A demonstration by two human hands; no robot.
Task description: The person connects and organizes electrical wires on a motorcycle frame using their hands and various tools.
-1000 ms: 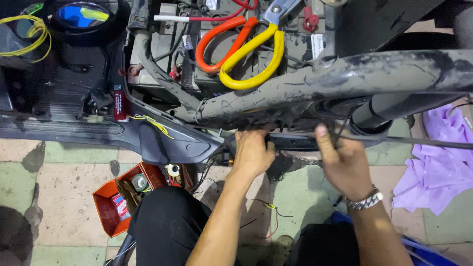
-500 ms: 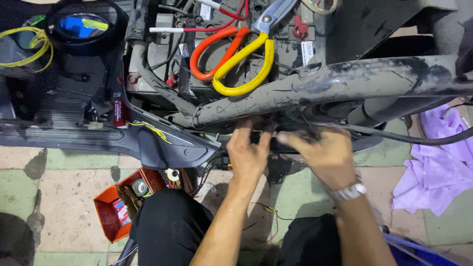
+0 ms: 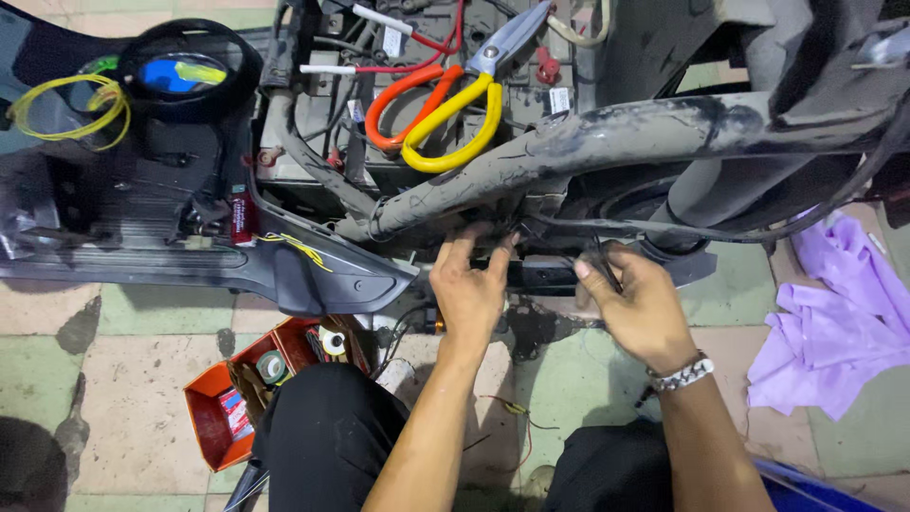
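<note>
Far left: coil of yellow wire (image 3: 66,109) lying on the dark body panel (image 3: 142,213) of a stripped scooter, beside a round black housing (image 3: 190,71) with blue and yellow-green pieces inside. Lower down, on the tiled floor (image 3: 114,379): an orange parts box (image 3: 223,408) with small rolls and odd bits, tucked against the left knee in black trousers (image 3: 327,431).

Further right, up top: large scissors (image 3: 445,109) with one orange and one yellow handle loop, resting on the open battery bay among red and black leads. Just below: a grimy grey frame tube (image 3: 616,142) running from centre to the right edge.

Centre: left hand (image 3: 469,294) reaching up under the frame tube, fingers (image 3: 460,251) slightly spread, tips pressed against the dark parts beneath the tube; whether anything is actually pinched there cannot be told, the spot lying in shadow. Just right of it: a thin black cable (image 3: 664,228) strung under the tube toward the right.

Right hand (image 3: 640,303), close beside the left but apart from it, metal bracelet (image 3: 682,373) at the wrist, fingers curled together with thumb and forefinger pinching a thin black wire (image 3: 602,261) hanging down from the cable run.

Far right: crumpled purple cloth (image 3: 844,322) on the floor, well apart from both hands.
</note>
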